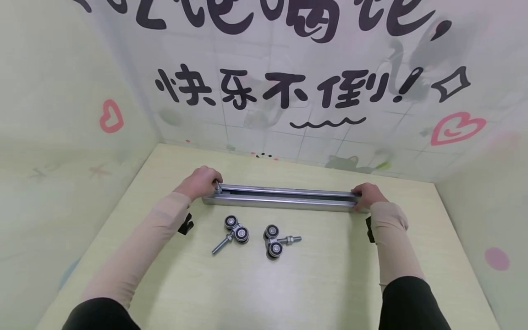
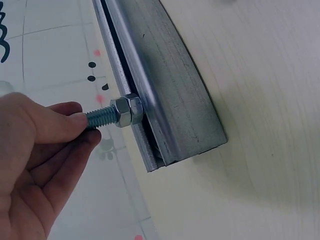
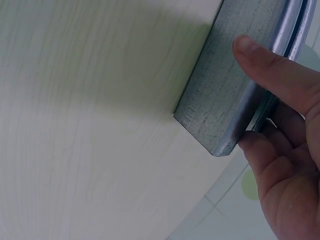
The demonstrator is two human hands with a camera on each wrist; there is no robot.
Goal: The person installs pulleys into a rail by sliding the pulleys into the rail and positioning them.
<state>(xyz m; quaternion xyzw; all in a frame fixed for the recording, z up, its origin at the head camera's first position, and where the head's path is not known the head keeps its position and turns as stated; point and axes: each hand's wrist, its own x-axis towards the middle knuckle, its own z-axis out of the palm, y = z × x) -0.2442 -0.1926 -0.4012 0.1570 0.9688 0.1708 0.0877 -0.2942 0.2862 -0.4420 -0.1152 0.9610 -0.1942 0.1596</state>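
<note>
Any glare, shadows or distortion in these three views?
Head: pale glare on the tabletop, soft shadow beside the right sleeve; left wrist: dimmer, slotted metal rail looks bowed, probably lens distortion; right wrist: also dim, broad soft shadow on the tabletop beside the rail.

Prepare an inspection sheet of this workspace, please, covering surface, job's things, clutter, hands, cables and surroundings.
Surface: pale wood-grain tabletop.
Job's things: slotted metal rail; threaded bolt with two hex nuts projecting from its slot near the left end; left roller trolley and right roller trolley lying on the near side.
Clutter: nothing seen.
Hands: left hand pinches the bolt; right hand grips the rail's right end.
Cables: nothing seen.
Surroundings: printed sheeting behind and at both sides, with Chinese lettering.
</note>
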